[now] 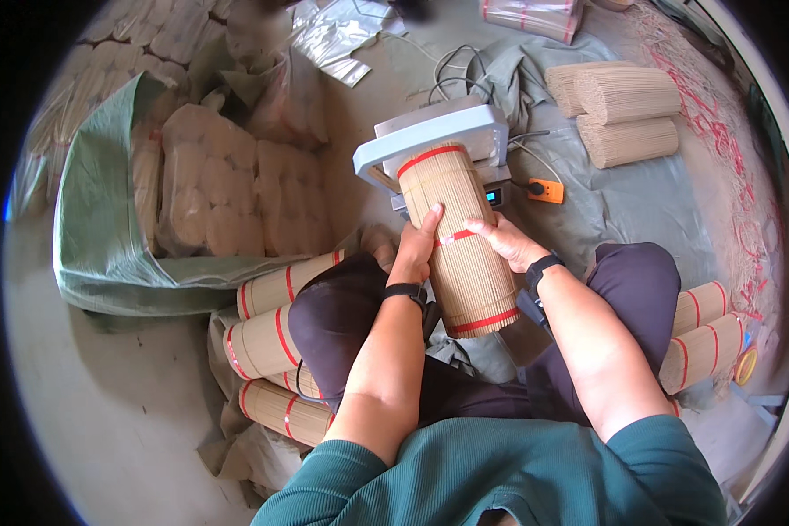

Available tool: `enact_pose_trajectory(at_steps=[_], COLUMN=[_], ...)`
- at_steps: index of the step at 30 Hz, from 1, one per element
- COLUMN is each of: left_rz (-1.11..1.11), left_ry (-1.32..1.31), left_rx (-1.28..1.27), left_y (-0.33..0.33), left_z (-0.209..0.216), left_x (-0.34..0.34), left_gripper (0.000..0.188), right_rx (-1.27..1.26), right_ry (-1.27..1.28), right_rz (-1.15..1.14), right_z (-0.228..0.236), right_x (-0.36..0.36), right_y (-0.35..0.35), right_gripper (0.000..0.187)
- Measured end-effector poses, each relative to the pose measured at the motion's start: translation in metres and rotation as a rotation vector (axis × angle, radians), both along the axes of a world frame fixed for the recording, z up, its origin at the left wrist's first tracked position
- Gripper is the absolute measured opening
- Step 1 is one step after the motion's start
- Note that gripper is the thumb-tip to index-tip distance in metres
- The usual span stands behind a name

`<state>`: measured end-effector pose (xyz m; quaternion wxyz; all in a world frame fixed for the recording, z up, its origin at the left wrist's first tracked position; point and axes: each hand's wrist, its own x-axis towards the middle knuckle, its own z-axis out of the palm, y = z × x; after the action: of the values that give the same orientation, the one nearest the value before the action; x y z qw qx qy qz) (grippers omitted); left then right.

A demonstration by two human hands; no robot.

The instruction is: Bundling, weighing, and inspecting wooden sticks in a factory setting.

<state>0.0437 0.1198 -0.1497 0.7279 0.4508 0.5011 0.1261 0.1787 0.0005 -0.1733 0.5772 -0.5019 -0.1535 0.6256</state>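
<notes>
Both hands hold a thick bundle of thin wooden sticks [472, 285], bound by red bands near each end and around the middle. My left hand [417, 245] grips its left side, thumb lying along the sticks. On the opposite side, my right hand [513, 244] is closed round it, with the thumb by the middle band. The bundle slants away from me, its far end at the pale blue arched frame [438, 131] of a small machine. Whether that end rests on the machine, I cannot tell. A small lit display [494, 196] shows beside the bundle.
Banded stick bundles [267, 340] lie by my left knee, others [706, 346] by my right. Unbanded bundles [627, 95] are stacked at the far right. A green sack [96, 219] holds wrapped bundles at left. Cables and an orange power strip [545, 190] lie near the machine.
</notes>
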Motion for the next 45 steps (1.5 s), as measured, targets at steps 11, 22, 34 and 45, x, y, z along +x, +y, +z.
enact_pose_trajectory(at_steps=[11, 22, 34, 45], left_rz=[0.03, -0.031, 0.081, 0.097], left_ry=[-0.001, 0.037, -0.054, -0.142], left_rx=[0.021, 0.093, -0.019, -0.054], left_y=[-0.002, -0.003, -0.003, -0.033], left_z=[-0.005, -0.003, 0.0, 0.005], left_x=[0.0, -0.004, -0.004, -0.016], left_gripper=[0.071, 0.072, 0.073, 0.071], right_rx=[0.039, 0.009, -0.021, 0.005], right_ry=[0.014, -0.062, -0.059, -0.085], right_rz=[-0.037, -0.042, 0.076, 0.12], right_z=[0.0, -0.01, -0.005, 0.01], right_x=[0.001, -0.005, 0.001, 0.001], right_y=[-0.001, 0.003, 0.003, -0.025], right_gripper=[0.065, 0.062, 0.073, 0.074])
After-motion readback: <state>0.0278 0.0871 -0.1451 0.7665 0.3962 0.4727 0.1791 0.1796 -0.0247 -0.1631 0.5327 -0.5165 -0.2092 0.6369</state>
